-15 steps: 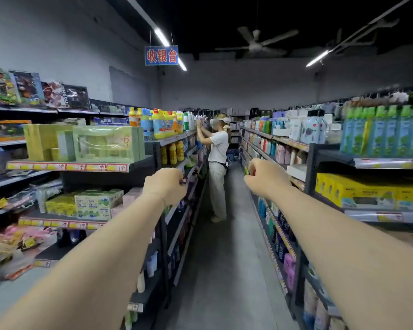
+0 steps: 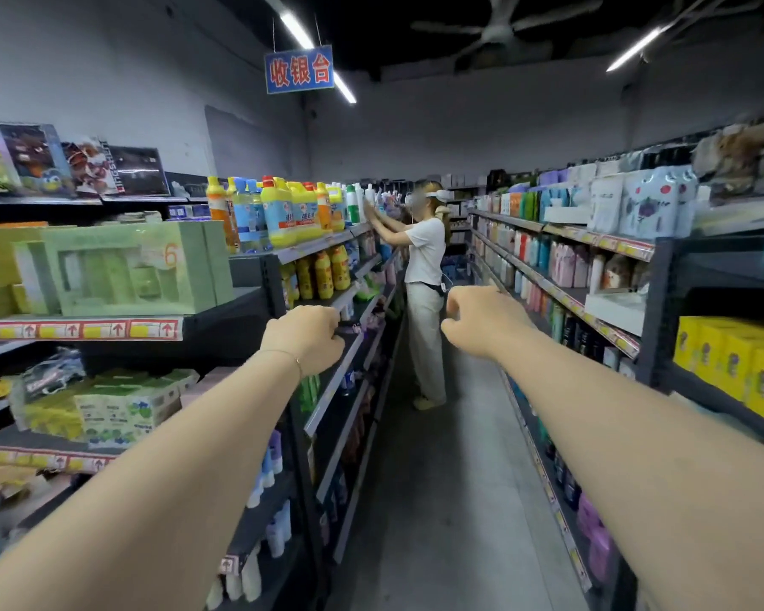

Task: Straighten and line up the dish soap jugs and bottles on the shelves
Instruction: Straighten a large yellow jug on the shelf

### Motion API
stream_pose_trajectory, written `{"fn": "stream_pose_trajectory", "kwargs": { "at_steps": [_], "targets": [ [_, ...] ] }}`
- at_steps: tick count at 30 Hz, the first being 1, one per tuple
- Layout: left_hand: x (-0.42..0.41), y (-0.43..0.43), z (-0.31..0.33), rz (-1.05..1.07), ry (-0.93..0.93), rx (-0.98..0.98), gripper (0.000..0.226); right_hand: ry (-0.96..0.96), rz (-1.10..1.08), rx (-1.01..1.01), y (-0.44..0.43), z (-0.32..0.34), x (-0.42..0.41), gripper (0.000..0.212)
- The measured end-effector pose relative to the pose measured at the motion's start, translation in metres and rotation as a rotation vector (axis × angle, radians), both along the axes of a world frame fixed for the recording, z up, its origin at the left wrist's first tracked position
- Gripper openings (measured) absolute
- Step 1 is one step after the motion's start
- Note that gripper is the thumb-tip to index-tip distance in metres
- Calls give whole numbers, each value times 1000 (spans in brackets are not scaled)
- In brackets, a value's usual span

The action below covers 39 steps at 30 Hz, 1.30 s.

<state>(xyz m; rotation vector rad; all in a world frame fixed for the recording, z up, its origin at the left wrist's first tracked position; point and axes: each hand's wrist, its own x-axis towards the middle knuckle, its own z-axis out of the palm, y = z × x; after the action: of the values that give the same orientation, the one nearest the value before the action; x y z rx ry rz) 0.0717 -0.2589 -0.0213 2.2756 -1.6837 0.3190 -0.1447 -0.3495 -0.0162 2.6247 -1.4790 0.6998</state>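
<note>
Dish soap jugs [image 2: 279,216] with yellow bodies, blue labels and red or blue caps stand in a row on the top tier of the left shelving [image 2: 314,249], well ahead of both hands. Smaller yellow bottles [image 2: 325,271] occupy the tier below. Label print on all of them is too blurred to read. The far end of the row is masked by the arms of a second person [image 2: 424,266]. The lower tiers fall into shadow and their contents cannot be identified.

Left hand [image 2: 303,341]: arm extended, back of the hand to the camera, fingers curled under and out of sight. A dark shape sits at the knuckles; whether it is held or is merely the shelf edge behind cannot be determined. Right hand [image 2: 481,319]: arm extended over the aisle, fingers loosely curled, nothing seen in it, touching no shelf.

The second person, in a white top and pale trousers, stands in the aisle with both hands on bottles at the top tier.

Legible writing: a hanging blue sign [image 2: 298,70] reads 收银台 in red. A green gift box [image 2: 137,269] at near left carries an orange "6". Price strips [image 2: 78,330] show red arrows only, figures unreadable. The right shelving [image 2: 561,297] holds mixed bottles, and yellow cartons [image 2: 733,363] — cut off by the frame edge — carry print too small to make out.
</note>
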Motion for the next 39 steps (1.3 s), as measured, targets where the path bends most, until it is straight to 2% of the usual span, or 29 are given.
{"fn": "stream_pose_trajectory", "kwargs": {
  "at_steps": [8,14,18,24,32,39],
  "targets": [
    [-1,-195,27,13,56,2,29,14,82,8,-190,24,15,15],
    [14,-299,17,30,70,45,33,29,152,18,-289,25,42,22],
    [43,-360,15,79,70,37,23,30,206,30,-346,24,71,24],
    [87,-462,11,117,54,22,31,60,261,-6,-448,20,122,23],
    [167,-606,36,163,30,-43,26,61,369,-48,-595,51,219,20],
    [228,-691,43,254,-40,-53,28,24,450,-68,-693,52,291,23]
  ]
}}
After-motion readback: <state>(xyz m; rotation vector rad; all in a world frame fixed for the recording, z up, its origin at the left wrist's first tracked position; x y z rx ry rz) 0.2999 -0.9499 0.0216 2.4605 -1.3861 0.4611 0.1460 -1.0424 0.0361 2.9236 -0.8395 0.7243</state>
